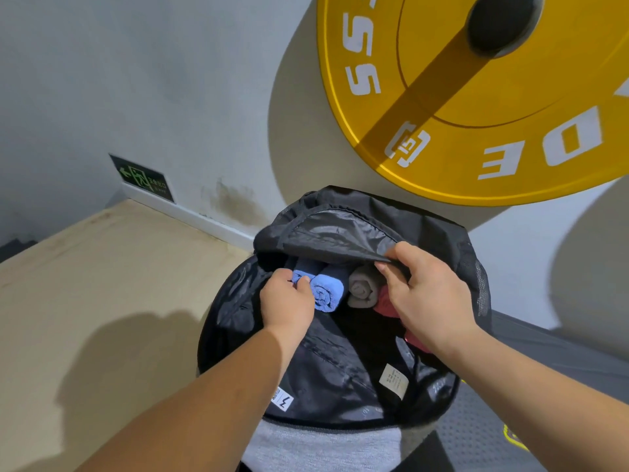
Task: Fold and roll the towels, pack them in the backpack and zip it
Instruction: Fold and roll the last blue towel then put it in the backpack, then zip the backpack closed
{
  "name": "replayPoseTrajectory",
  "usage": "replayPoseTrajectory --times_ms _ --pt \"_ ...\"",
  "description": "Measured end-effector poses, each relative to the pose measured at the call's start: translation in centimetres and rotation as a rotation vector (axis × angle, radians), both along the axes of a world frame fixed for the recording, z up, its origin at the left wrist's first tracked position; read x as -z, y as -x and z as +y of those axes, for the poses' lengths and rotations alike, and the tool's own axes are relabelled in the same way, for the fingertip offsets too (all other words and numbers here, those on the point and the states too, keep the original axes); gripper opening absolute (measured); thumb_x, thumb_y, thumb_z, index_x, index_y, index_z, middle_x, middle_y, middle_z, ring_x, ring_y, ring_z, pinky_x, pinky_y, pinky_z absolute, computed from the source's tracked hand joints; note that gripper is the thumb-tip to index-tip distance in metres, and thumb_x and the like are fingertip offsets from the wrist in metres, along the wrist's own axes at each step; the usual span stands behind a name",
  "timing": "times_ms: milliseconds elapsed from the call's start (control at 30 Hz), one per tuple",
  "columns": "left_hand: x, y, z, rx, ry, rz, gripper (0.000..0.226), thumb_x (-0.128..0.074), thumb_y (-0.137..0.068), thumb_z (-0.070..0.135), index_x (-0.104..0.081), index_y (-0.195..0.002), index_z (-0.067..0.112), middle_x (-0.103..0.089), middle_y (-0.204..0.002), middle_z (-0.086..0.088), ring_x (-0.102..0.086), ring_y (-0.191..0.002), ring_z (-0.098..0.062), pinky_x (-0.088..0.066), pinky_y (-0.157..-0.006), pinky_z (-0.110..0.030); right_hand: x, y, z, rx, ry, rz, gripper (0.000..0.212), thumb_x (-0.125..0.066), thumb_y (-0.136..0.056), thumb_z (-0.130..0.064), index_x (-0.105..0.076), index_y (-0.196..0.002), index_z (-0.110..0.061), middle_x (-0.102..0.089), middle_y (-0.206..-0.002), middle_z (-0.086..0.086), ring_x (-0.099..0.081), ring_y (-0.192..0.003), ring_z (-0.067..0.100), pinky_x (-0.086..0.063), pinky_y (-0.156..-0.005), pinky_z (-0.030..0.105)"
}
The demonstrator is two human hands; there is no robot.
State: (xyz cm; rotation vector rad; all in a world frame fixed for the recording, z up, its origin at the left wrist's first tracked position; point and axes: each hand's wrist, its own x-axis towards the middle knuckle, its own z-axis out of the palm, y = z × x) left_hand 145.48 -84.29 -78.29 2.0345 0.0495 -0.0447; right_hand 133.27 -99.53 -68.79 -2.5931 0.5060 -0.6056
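Black backpack (340, 369) lying open: left hand (289, 301) is gripping a rolled blue towel (325, 292) inside; right hand (425, 294) is pinching its flap (340, 236).

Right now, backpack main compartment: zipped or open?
Open. The right hand holds the backpack flap up, and the rolled blue towel, in the left hand, shows inside beside a grey towel.

Head view; looks steeply down, close in
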Motion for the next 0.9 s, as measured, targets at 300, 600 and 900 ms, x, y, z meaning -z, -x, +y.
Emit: replayPoseTrajectory --times_ms 300,600,900 --pt "-0.5 0.8 1.9 0.024 0.194 0.167 0.009 -0.062 -0.094 0.014 -0.060 -0.097 0.022 -0.070 -0.099 -0.004 -0.066 -0.090 -0.020 -0.055 -0.091 -0.038 -0.1 0.9 -1.2 -0.047 -0.025 0.062 0.047 -0.059 -0.083 -0.074 -0.071 -0.103 -0.033 -0.060 -0.118 -0.014 -0.053 -0.115 0.012 -0.048 -0.096 0.035" --pt "-7.3 2.7 6.6 0.147 0.031 0.001 0.022 -0.059 -0.090 0.015 -0.067 -0.108 0.025 -0.071 -0.102 0.004 -0.067 -0.102 -0.016 -0.053 -0.102 -0.038 -1.9 1.1 -2.1 0.434 -0.809 -0.047 0.063 -0.080 -0.074 -0.011 -0.051 -0.129 -0.020 -0.061 -0.120 0.011 -0.061 -0.097 0.030 -0.056 -0.092 0.048" --pt "-14.9 3.7 8.6 -0.018 0.000 -0.482 0.023 -0.050 -0.100 0.023 -0.060 -0.120 0.015 -0.055 -0.119 -0.002 -0.059 -0.101 -0.021 -0.047 -0.095 -0.035 -7.7 5.0 4.4 -0.423 -0.568 0.478 0.028 -0.089 -0.073 -0.034 -0.071 -0.084 -0.015 -0.066 -0.069 -0.008 -0.062 -0.065 0.009 -0.048 -0.069 0.026"
